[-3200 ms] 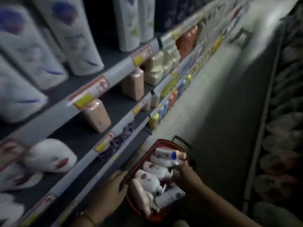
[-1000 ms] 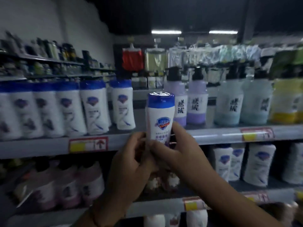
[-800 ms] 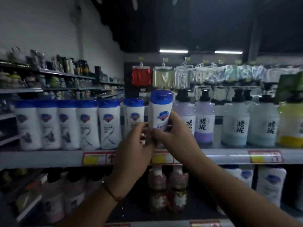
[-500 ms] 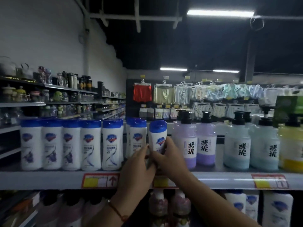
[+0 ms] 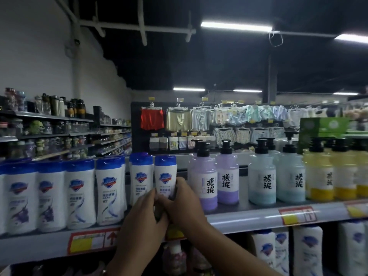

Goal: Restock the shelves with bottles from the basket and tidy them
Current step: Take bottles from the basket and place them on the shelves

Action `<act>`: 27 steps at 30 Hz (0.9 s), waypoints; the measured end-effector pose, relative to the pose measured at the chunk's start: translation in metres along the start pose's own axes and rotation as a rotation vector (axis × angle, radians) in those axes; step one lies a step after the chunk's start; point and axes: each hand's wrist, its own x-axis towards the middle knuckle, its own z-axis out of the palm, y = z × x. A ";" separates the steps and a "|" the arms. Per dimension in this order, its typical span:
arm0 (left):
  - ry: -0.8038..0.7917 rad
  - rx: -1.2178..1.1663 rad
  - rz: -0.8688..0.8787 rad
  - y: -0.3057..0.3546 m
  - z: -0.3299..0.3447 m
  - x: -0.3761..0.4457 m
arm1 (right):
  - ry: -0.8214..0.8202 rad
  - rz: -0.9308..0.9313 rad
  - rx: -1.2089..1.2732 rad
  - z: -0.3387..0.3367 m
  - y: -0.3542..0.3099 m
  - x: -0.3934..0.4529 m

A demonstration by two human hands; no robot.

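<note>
A white bottle with a blue cap stands upright on the grey top shelf, at the right end of a row of like bottles. Both hands grip its lower half: my left hand from the left, my right hand from the right with fingers curled round its side. To its right stand purple pump bottles. The bottle's base is hidden behind my hands. The basket is out of view.
Pale blue and yellow pump bottles fill the shelf's right part. More white bottles sit on the shelf below. Price tags line the shelf edge. Hanging garments and a far shelving wall stand behind.
The bottle came out of the basket, was lifted to the top shelf with both hands, and now stands further back between the blue-capped row and the purple bottles.
</note>
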 end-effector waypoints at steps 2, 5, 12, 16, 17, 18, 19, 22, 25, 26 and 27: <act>-0.003 0.018 -0.007 -0.001 0.000 0.000 | -0.005 -0.010 -0.007 -0.001 0.000 0.000; -0.013 0.035 -0.009 -0.003 0.001 -0.001 | -0.013 -0.022 -0.012 -0.001 0.002 0.000; -0.050 0.065 0.012 -0.001 -0.003 -0.006 | -0.067 -0.048 0.003 -0.013 -0.002 -0.009; 0.057 0.127 0.205 0.010 -0.011 -0.026 | -0.072 -0.112 -0.018 -0.038 0.000 -0.039; 0.081 0.129 0.277 0.014 -0.010 -0.032 | -0.060 -0.122 -0.044 -0.047 0.004 -0.050; 0.090 0.124 0.349 0.017 -0.008 -0.039 | -0.041 -0.141 -0.075 -0.056 0.011 -0.062; 0.089 0.114 0.416 0.020 -0.003 -0.045 | -0.027 -0.164 -0.102 -0.065 0.019 -0.073; -0.014 0.025 0.556 0.025 0.025 -0.070 | -0.040 -0.135 -0.159 -0.089 0.057 -0.112; -0.287 -0.006 0.586 0.027 0.067 -0.106 | -0.059 0.035 -0.247 -0.115 0.104 -0.160; -0.379 -0.005 0.568 0.025 0.085 -0.120 | -0.068 0.122 -0.288 -0.123 0.122 -0.179; -0.466 -0.005 0.547 0.022 0.103 -0.136 | -0.078 0.211 -0.316 -0.132 0.140 -0.200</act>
